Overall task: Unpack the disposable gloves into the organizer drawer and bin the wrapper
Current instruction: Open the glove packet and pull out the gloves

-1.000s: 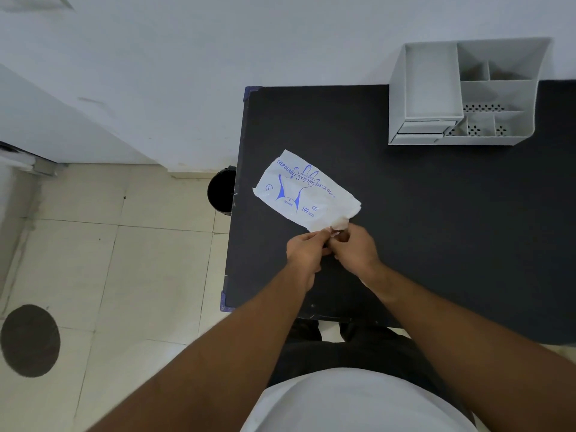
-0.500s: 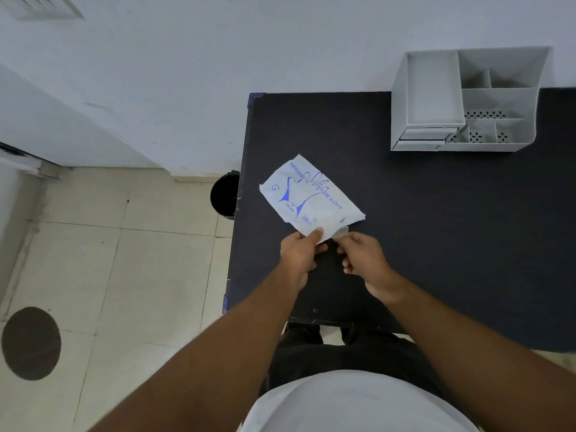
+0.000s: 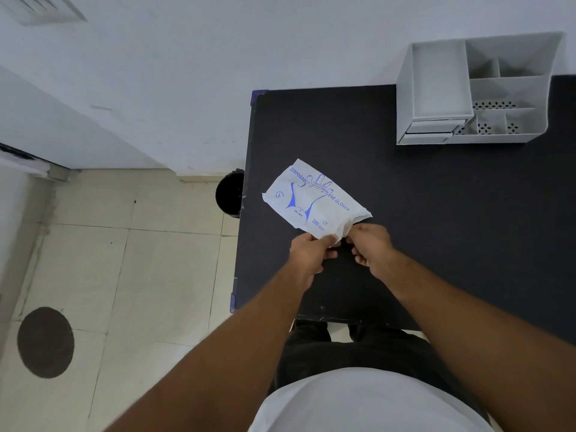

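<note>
A white glove packet (image 3: 311, 201) with blue print lies slanted above the black table (image 3: 436, 213), near its left edge. My left hand (image 3: 311, 252) pinches the packet's near corner between thumb and fingers. My right hand (image 3: 369, 246) grips the crumpled near-right end of the same packet, close beside the left hand. The grey desk organizer (image 3: 473, 92) stands at the table's far right against the wall, with its small drawers (image 3: 431, 132) shut at its lower left. A black bin (image 3: 230, 194) sits on the floor by the table's left edge, partly hidden by the table.
A white wall runs behind the table. Pale floor tiles lie to the left, with a dark round patch (image 3: 45, 342) at lower left. The organizer has several open compartments, some with perforated bottoms.
My hands have drawn slightly apart at the packet's near end, and the packet's end looks more crumpled. The view has shifted a little, so the packet sits a bit farther right.
</note>
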